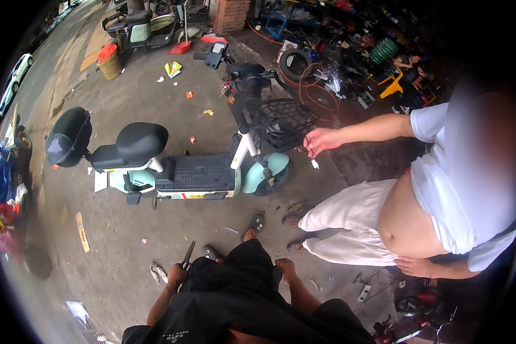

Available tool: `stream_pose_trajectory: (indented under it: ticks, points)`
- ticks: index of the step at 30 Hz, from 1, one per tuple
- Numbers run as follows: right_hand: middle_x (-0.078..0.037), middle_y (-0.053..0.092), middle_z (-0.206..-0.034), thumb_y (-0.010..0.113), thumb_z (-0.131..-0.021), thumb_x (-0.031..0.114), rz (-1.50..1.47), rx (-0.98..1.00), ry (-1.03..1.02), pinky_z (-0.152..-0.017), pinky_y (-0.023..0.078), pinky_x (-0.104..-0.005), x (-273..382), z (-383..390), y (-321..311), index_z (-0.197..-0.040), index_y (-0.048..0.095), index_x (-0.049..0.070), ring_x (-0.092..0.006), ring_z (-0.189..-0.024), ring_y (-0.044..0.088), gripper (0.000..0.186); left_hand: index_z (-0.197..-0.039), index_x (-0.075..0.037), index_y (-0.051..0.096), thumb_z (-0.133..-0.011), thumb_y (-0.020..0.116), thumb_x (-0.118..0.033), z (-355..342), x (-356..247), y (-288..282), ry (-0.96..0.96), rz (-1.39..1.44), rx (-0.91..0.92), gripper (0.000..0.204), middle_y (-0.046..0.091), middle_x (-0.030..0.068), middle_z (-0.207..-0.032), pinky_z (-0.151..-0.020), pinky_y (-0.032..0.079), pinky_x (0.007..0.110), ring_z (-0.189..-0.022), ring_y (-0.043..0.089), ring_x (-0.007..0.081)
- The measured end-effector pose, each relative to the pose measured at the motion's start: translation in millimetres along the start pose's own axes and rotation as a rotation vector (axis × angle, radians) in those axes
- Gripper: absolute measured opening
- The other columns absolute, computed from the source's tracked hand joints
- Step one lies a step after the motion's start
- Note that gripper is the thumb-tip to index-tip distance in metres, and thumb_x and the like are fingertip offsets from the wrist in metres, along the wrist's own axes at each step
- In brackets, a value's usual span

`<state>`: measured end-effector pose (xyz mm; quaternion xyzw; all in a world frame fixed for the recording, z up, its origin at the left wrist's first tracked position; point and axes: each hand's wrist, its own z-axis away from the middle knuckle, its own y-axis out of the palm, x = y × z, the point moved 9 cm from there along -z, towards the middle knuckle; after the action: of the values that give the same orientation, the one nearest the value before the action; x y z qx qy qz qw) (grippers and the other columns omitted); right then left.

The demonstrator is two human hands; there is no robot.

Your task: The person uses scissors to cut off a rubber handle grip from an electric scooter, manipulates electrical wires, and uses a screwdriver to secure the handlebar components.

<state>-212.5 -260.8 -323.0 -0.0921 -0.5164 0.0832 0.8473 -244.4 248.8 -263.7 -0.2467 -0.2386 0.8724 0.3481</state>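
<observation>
Lettering in three places, too small or blurred to read.
Pale characters [180, 335] sit on the black shirt [223, 315]; yellow lettering [197, 196] runs along the lower side of the scooter [198, 167]; blurred print marks the tan strip [82, 232].

Bystander's head [488, 137] blurred, pointed tool [188, 252] partly hidden by left grip [177, 273], inside of right grip [285, 267] hidden
</observation>
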Motion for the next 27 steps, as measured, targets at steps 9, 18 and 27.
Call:
stream_pose_trajectory:
  ticks: [9, 18, 27]
  points:
    - [-0.003, 0.053, -0.067, 0.065, -0.073, 0.014, -0.018, 0.035, -0.028, -0.056, 0.042, -0.0306, 10, -6, 5, -0.072, 0.058, 0.003, -0.0135, -0.061, 0.052, 0.013, -0.097, 0.003, 0.066, -0.074, 0.064, -0.038, 17, 4, -6, -0.051, 0.008, -0.015, 0.047, 0.065, 0.0261, -0.098, -0.082, 0.05, 0.045, -0.097, 0.062, 0.0397]
    - [-0.002, 0.05, -0.063, 0.063, -0.072, 0.012, 0.03, 0.052, -0.065, -0.053, 0.039, -0.0293, 16, -9, 6, -0.067, 0.057, 0.005, -0.012, -0.057, 0.05, 0.011, -0.098, 0.004, 0.064, -0.073, 0.064, -0.032, 12, -3, -10, -0.029, 0.017, -0.012, 0.044, 0.064, 0.0265, -0.1, -0.082, 0.05, 0.046, -0.098, 0.062, 0.0396]
    - [-0.002, 0.049, -0.061, 0.063, -0.071, 0.013, 0.043, 0.003, -0.039, -0.052, 0.039, -0.029, 18, -4, 5, -0.066, 0.056, 0.005, -0.0121, -0.056, 0.049, 0.012, -0.099, 0.003, 0.064, -0.072, 0.065, -0.033, 1, 1, -5, -0.005, 0.005, -0.019, 0.045, 0.064, 0.0266, -0.1, -0.083, 0.05, 0.046, -0.099, 0.062, 0.0393]
